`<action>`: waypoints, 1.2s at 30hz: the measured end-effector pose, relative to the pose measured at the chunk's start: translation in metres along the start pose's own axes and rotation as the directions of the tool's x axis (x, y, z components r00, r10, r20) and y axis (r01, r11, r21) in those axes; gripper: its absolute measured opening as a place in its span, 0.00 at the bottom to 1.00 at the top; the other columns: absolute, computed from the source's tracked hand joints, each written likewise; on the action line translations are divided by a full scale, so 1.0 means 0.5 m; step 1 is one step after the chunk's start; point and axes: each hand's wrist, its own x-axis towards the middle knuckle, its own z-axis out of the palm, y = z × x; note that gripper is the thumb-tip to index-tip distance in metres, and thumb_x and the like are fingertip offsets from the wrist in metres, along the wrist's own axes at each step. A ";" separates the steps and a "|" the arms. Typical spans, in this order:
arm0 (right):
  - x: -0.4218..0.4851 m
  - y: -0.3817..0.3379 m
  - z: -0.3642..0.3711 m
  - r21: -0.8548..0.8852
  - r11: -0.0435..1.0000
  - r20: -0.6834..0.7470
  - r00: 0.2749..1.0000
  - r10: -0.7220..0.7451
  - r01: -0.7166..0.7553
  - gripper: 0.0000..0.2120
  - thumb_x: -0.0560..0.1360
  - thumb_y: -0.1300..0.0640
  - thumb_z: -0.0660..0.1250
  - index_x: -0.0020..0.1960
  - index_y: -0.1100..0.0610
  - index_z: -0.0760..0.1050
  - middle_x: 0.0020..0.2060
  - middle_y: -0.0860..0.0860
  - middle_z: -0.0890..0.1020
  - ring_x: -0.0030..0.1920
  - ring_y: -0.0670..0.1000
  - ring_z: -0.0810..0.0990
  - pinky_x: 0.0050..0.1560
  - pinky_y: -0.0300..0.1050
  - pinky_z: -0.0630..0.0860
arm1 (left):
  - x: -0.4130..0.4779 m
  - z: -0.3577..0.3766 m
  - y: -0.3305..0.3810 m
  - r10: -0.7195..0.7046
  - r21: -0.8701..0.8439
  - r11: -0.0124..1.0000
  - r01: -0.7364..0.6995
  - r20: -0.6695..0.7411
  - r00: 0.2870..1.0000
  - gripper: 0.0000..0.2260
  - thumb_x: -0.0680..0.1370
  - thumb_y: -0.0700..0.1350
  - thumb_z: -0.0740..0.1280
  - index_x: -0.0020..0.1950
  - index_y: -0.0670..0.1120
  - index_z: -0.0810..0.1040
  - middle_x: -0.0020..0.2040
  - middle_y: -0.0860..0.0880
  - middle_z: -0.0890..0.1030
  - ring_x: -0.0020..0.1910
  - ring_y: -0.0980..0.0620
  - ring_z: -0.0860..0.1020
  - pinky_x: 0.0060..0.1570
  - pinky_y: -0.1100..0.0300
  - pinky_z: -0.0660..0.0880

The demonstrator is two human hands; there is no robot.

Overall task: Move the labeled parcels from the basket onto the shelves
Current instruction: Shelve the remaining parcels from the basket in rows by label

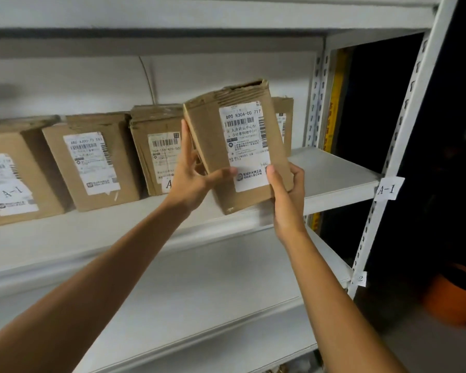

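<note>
White shelf, A-1 tag on its post. Row of parcels: labeled, standing along the back. Held parcel: tilted, above the shelf's front edge, before the row's right end. Your right hand grips its lower right corner. Your left hand clasps its left side, thumb across the front.

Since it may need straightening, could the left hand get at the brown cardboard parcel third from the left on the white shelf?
Probably, once freed: the left hand is directly before that brown cardboard parcel with nothing between, but it helps the right hand hold the tilted labelled cardboard box.
</note>
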 end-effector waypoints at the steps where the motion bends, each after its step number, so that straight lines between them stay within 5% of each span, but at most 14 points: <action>1: 0.008 -0.002 -0.004 -0.058 0.998 0.001 1.000 -0.015 0.015 0.17 0.74 0.52 0.72 0.59 0.52 0.72 0.52 0.47 0.82 0.51 0.42 0.81 0.48 0.34 0.78 | 0.010 0.003 -0.004 0.007 0.016 1.000 -0.008 0.016 1.000 0.55 0.66 0.38 0.77 0.78 0.56 0.40 0.66 0.52 0.73 0.61 0.58 0.76 0.52 0.62 0.77; 8: 0.034 0.029 0.000 -0.399 0.916 0.048 0.999 -0.023 0.041 0.24 0.72 0.49 0.73 0.65 0.50 0.69 0.48 0.33 0.76 0.45 0.30 0.77 0.43 0.24 0.74 | 0.032 0.014 -0.070 -0.035 0.054 0.998 0.033 0.043 0.998 0.48 0.70 0.39 0.75 0.79 0.55 0.46 0.68 0.51 0.71 0.57 0.63 0.77 0.49 0.63 0.79; 12: 0.056 0.029 0.012 -0.462 0.885 0.070 0.997 -0.023 0.053 0.28 0.73 0.50 0.72 0.70 0.50 0.65 0.52 0.38 0.75 0.46 0.33 0.75 0.40 0.18 0.69 | 0.050 0.005 -0.084 -0.043 0.127 0.991 0.040 0.020 0.999 0.47 0.69 0.48 0.76 0.78 0.57 0.49 0.68 0.54 0.73 0.62 0.56 0.76 0.53 0.57 0.80; 17: 0.077 0.066 0.016 -0.549 0.833 0.095 0.995 -0.017 0.067 0.31 0.72 0.52 0.73 0.71 0.48 0.62 0.61 0.42 0.75 0.57 0.40 0.72 0.53 0.31 0.71 | 0.051 0.018 -0.125 -0.041 0.282 0.958 0.048 -0.029 0.999 0.44 0.73 0.42 0.73 0.79 0.56 0.47 0.68 0.54 0.73 0.62 0.54 0.76 0.54 0.48 0.79; 22: 0.127 0.090 0.027 -0.683 0.728 0.036 0.999 -0.035 0.050 0.31 0.70 0.46 0.74 0.69 0.50 0.67 0.61 0.51 0.70 0.59 0.51 0.74 0.61 0.47 0.74 | 0.084 0.040 -0.150 -0.054 0.346 0.931 0.118 -0.188 0.981 0.40 0.71 0.41 0.74 0.77 0.54 0.56 0.63 0.51 0.77 0.59 0.50 0.77 0.54 0.47 0.79; 27: 0.164 0.110 0.052 -0.734 0.678 -0.007 0.999 -0.051 0.030 0.30 0.69 0.45 0.74 0.66 0.52 0.68 0.59 0.52 0.77 0.58 0.55 0.77 0.60 0.54 0.77 | 0.101 0.070 -0.181 -0.159 0.234 0.935 0.267 -0.395 0.905 0.27 0.70 0.47 0.72 0.67 0.52 0.69 0.57 0.50 0.80 0.53 0.48 0.80 0.51 0.45 0.79; 36: 0.221 0.128 0.093 -0.757 0.653 -0.007 1.000 0.007 -0.010 0.22 0.73 0.50 0.72 0.62 0.57 0.69 0.55 0.53 0.82 0.56 0.56 0.80 0.55 0.44 0.74 | 0.151 0.102 -0.212 -0.313 0.017 0.897 0.443 -0.682 0.661 0.10 0.72 0.44 0.71 0.53 0.46 0.78 0.46 0.50 0.81 0.46 0.50 0.79 0.49 0.56 0.76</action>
